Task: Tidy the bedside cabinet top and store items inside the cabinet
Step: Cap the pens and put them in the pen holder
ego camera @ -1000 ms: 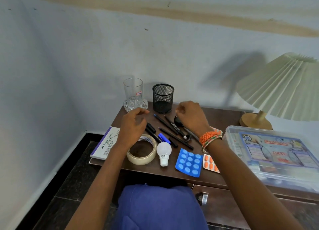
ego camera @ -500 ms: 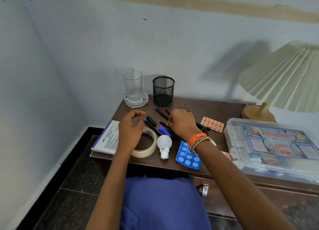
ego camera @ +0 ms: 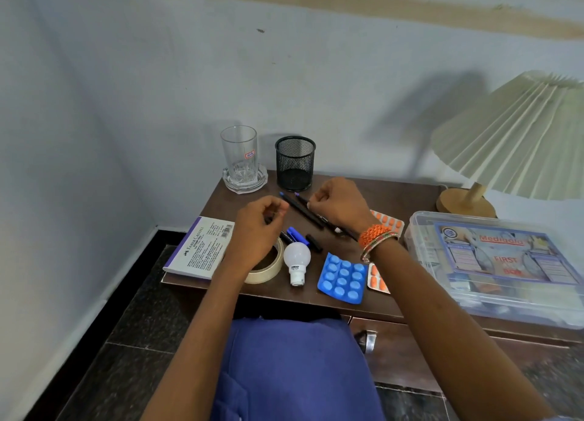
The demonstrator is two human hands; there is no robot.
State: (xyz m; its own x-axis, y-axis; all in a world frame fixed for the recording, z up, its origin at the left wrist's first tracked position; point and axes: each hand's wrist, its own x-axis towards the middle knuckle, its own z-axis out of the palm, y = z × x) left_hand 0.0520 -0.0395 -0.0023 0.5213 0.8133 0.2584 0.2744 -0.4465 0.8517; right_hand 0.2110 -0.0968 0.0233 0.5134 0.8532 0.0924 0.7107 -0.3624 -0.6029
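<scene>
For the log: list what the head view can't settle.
- Left hand: fingers curl away; contents hidden.
- Tape: mostly under the left hand.
- Right hand: covers the pens' middles.
- Kit label: blurred.
- Lamp: cut by the right edge.

Dark brown wooden tabletop (ego camera: pixel 404 196), bearing clear glass on a glass coaster (ego camera: pixel 240 161), black mesh pen cup (ego camera: pixel 295 163), scattered black pens (ego camera: pixel 303 210), white bulb (ego camera: pixel 297 259), masking-tape roll (ego camera: pixel 268 270), white notepad (ego camera: pixel 202 246), blue blister pack (ego camera: pixel 343 278), orange pill strips (ego camera: pixel 390 223), clear plastic first-aid box (ego camera: pixel 499 262), wooden lamp base (ego camera: pixel 464 201)
</scene>
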